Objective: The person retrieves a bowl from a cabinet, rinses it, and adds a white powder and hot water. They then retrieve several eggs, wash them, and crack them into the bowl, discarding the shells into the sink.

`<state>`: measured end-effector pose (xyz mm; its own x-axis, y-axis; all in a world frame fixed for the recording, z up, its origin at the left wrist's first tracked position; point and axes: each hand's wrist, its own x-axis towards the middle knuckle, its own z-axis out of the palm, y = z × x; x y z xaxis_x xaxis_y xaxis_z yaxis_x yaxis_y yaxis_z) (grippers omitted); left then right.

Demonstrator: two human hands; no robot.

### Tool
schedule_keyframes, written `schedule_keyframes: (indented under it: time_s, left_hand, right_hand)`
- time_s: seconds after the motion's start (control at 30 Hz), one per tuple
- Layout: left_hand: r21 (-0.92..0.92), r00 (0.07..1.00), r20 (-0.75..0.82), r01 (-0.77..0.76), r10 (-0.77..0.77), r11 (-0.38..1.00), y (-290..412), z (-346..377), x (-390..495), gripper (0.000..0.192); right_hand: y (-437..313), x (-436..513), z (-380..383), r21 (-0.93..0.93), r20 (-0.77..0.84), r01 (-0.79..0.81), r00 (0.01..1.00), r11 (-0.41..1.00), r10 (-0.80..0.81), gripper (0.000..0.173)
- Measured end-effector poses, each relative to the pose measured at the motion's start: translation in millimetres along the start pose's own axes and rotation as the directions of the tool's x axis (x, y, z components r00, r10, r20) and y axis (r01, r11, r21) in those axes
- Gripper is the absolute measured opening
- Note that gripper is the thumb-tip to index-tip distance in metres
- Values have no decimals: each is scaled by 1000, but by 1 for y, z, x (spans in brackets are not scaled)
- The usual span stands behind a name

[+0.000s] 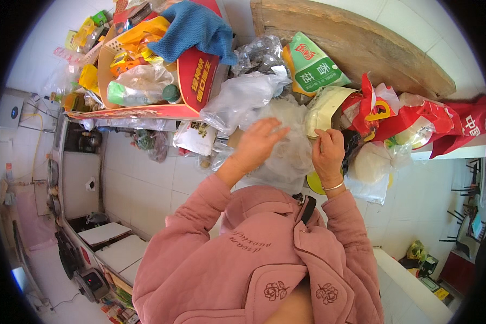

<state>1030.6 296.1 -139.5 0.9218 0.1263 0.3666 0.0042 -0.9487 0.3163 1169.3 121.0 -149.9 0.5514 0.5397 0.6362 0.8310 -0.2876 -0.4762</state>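
My left hand (257, 141) is over a heap of clear plastic bags (285, 141), its fingers apart and nothing gripped in them. My right hand (329, 156) has thumb and fingers curled together at the lower edge of a pale yellow package (326, 107). Whether it pinches that edge or some plastic film is not clear. A whitish plastic bag (241, 95) lies crumpled just beyond my left hand. Behind the heap leans a green and white food pouch (314, 67) bearing writing. Right of my right hand, a clear bag holds something white and rounded (370, 162).
A red cardboard box (146, 111) at left holds packets and a bottle, with a blue cloth (198, 28) over its corner. A wooden board (348, 40) leans on the tiled wall. Red bags (413, 121) lie at right. A cooker (91, 283) stands on the counter at lower left.
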Motion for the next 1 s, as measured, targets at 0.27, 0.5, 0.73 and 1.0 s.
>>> schedule_keyframes:
  time_s: [0.27, 0.5, 0.73, 1.0]
  left_hand:
    - [188, 875, 89, 455, -477, 870, -27, -5, 10, 72]
    - [230, 839, 163, 480, -519, 847, -59, 39, -19, 42]
    - [130, 857, 41, 505, -513, 854, -65, 51, -39, 28]
    - [-213, 790, -70, 584, -609, 783, -23, 14, -23, 77]
  right_hand:
    - [32, -20, -7, -391, 237, -246, 904, 887, 355, 24]
    - [17, -4, -24, -137, 43, -197, 978, 971, 205, 26]
    - [10, 74, 109, 86, 143, -201, 972, 976, 188, 68]
    - [-18, 42, 135, 326, 537, -170, 843, 930, -35, 66]
